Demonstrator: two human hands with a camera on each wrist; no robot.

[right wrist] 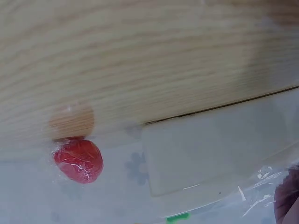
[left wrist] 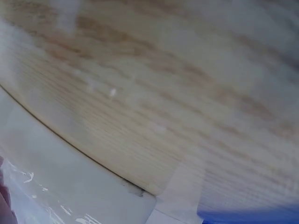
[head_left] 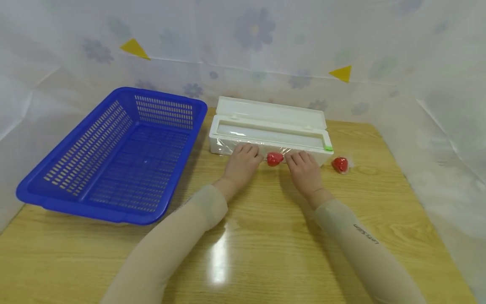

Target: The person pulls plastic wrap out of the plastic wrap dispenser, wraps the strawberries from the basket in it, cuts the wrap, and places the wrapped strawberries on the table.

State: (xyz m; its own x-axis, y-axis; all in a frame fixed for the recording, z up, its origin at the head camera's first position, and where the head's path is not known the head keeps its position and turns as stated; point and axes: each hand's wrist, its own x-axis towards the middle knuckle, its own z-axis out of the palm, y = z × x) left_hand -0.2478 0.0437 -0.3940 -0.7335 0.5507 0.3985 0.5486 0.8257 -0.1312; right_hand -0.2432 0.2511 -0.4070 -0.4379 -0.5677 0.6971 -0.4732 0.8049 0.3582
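A small red fruit-like piece (head_left: 275, 158) sits between my hands in clear cling film (head_left: 225, 146), at the front of a white film dispenser box (head_left: 265, 131). My left hand (head_left: 244, 160) pinches the film just left of the red piece. On its other side, my right hand (head_left: 303, 169) grips the film with bent fingers. Stretched, shiny film shows beside the left hand (left wrist: 5, 205) in the left wrist view and beside the right hand (right wrist: 286, 198) in the right wrist view. The fingertips are partly hidden.
A second red piece (head_left: 340, 164), wrapped in film, lies right of the box. The box's lid (head_left: 271, 112) stands raised at the back, and a green tab (head_left: 328, 148) marks its right end. A large blue basket (head_left: 186, 169) stands at left on the wooden table (head_left: 258, 253).
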